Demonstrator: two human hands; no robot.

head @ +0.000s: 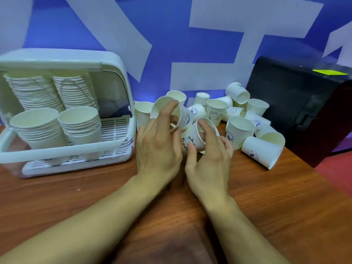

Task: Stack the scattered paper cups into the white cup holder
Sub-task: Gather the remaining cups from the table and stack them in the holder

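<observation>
— Hands?
— The left hand point(158, 143) had its fingers curled round a tilted cup point(183, 117). The right hand point(207, 161) pinched a printed cup point(192, 139) between thumb and fingers, just below the first.
— The rest?
— The loose cups point(240, 128) lay heaped on the table point(266, 206) behind the hands (some upright, some tipped). The white holder point(114, 60) stood left, with four stacks point(38, 126) inside.
</observation>
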